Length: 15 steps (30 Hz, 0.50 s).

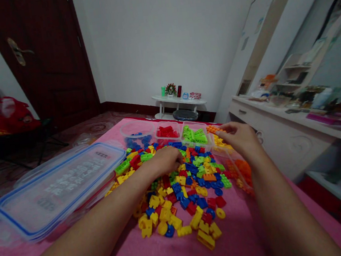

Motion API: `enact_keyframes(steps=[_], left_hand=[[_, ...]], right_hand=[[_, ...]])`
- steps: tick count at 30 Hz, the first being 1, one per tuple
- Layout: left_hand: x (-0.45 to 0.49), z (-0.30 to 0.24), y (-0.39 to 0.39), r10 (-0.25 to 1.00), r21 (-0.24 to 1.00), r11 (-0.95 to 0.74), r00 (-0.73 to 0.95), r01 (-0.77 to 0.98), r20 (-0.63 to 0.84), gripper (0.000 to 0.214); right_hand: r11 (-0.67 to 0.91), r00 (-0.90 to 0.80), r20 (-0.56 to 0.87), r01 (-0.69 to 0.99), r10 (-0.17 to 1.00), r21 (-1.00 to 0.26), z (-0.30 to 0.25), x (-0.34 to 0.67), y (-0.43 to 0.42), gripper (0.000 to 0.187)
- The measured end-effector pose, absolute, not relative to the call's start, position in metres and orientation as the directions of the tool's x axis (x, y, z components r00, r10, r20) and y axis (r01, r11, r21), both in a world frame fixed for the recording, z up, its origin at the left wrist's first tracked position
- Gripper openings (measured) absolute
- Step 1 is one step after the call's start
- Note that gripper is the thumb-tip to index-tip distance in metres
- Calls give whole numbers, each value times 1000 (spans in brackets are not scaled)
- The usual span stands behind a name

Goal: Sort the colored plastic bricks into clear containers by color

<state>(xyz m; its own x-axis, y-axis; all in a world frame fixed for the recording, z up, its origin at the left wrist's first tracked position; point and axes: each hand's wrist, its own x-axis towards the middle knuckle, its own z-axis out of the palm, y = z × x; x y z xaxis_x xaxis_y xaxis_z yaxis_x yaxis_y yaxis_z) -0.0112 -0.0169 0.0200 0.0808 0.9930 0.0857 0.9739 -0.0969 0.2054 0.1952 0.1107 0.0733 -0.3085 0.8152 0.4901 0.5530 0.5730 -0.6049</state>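
Note:
My left hand (pixel 169 159) reaches into the heap of mixed plastic building bricks (pixel 179 180), its fingers curled downward; what they hold, if anything, is hidden. My right hand (pixel 241 136) pinches an orange building brick (pixel 213 129) above the clear box of yellow bricks (pixel 220 141). To the left of that box, a clear box holds green bricks (pixel 194 135). Red bricks (pixel 167 132) lie in another box, and blue bricks (pixel 138 140) in a round-edged container at the far left. Beside my right forearm, a clear container holds orange pieces (pixel 243 171).
A large clear lid with a blue rim (pixel 63 185) lies left of the heap on the pink cloth (pixel 126 252). Loose yellow bricks (pixel 206 239) lie nearest me. Beyond stand a low white table (pixel 170 100) and, at right, a cluttered dresser (pixel 280 119).

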Motion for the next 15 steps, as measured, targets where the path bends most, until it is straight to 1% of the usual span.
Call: enact_keyframes(steps=[8,10,13,15], left_hand=[[-10,22,-18,994,198,-91,79,976,72,30],[-9,23,-19,995,190,-84,72,978,66,29],[-8,25,-20,996,179,-75,65,981,63,29],[-7,26,-20,995,176,-80,69,981,67,29]], right_hand=[[570,-345,455,540,821,-620,75,192,104,33],[540,-292,462,580,837,-611,75,194,106,32],[452,-145,496,675,856,-582,73,203,118,32],[420,-91,525,719,846,-553,69,214,132,37]])
